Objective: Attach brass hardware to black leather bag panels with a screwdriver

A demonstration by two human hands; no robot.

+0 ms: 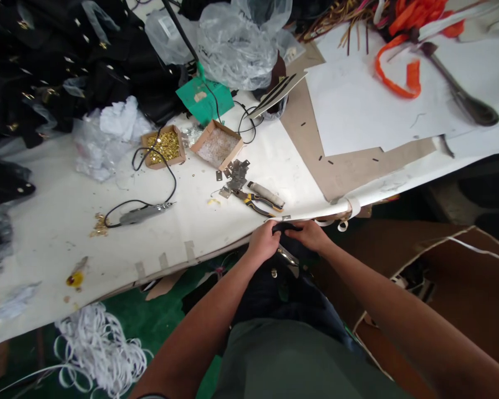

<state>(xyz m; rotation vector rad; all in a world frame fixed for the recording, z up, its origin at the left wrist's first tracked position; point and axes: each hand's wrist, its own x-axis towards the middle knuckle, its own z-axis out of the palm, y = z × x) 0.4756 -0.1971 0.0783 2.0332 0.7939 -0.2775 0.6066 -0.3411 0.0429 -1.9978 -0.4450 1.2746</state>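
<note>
At the table's front edge, my left hand is closed on a black, soft-looking piece, fabric or leather. My right hand grips the same piece from the other side, thumb and fingers pinched together. A shiny metal bar shows just below the hands, against dark material over my lap. Its link to the black piece is hard to make out. Pliers with yellow and black handles lie on the table just beyond my hands, beside a tape-wrapped tool and a heap of small metal plates.
Small boxes hold gold fittings and clear bits. A corded grey tool lies left of them. Black bags pile up at back left. White sheets cover the right side. A large cardboard box stands at right.
</note>
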